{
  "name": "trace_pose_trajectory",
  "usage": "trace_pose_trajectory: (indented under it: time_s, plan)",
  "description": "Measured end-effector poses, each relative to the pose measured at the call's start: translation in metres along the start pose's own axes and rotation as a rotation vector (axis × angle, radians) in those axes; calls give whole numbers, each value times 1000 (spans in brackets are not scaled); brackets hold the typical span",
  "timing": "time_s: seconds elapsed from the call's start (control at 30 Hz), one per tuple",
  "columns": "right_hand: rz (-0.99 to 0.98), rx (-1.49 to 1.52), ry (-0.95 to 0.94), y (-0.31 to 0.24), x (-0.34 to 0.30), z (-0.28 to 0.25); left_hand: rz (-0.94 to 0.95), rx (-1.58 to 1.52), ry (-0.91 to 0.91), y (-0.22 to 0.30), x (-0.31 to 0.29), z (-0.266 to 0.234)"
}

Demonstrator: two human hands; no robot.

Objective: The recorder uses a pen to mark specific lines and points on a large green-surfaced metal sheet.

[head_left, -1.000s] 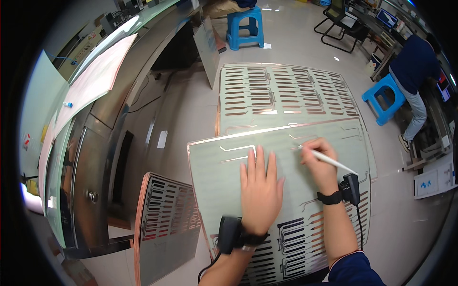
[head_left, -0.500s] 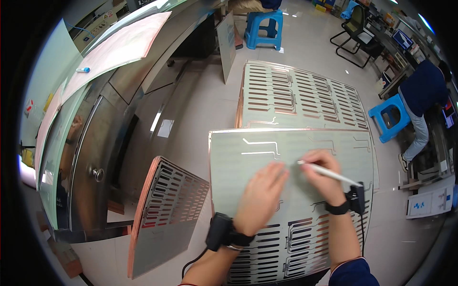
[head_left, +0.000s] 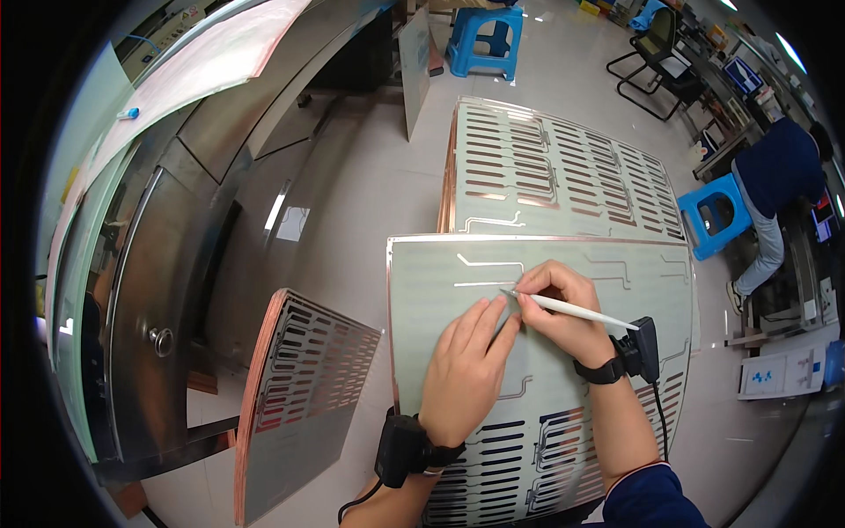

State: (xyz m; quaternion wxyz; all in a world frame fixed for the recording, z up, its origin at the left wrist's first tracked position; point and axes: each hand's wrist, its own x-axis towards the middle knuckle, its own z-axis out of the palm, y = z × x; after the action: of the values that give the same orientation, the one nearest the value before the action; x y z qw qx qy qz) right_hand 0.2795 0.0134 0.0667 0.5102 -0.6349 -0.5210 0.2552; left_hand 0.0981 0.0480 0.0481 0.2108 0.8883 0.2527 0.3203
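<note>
A large pale green circuit panel [head_left: 546,352] with copper edges and metallic traces lies in front of me. My left hand [head_left: 466,365] rests flat on it, fingers stretched out and close together, holding nothing. My right hand [head_left: 563,310] is closed round a slim white pen-shaped tool [head_left: 581,312], whose exact kind I cannot make out. Its thin tip points left, at the lower end of a bent metallic trace [head_left: 491,264], just beyond my left fingertips. Whether the tip touches the surface is hard to tell. Both wrists wear black strapped devices.
Beyond the panel is a stack of similar panels [head_left: 563,167]. Several more panels lean upright at lower left [head_left: 308,396], beside a metal cabinet [head_left: 132,308]. A person sits on a blue stool [head_left: 717,216] at right; another blue stool [head_left: 484,42] stands at the back.
My right hand has moved left with the white pen-shaped tool, bringing its tip to the trace near my left fingertips. My left hand has shifted slightly left and nearer to me.
</note>
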Motion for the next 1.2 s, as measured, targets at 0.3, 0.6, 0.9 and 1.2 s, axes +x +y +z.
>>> trace_pose_trajectory:
  time_s: [0.3, 0.6, 0.9, 1.2]
  plan:
    - [20, 20, 39, 0, 1, 1, -9, -8, -6, 2, 1, -1]
    - [-38, -21, 90, 3, 9, 7, -16, 4, -17, 3, 1, -1]
    - [52, 36, 70, -2, 10, 4, -12, 14, -12, 2, 1, 0]
    - [-35, 62, 39, 3, 0, -1, -2, -35, -38, 2, -20, -12]
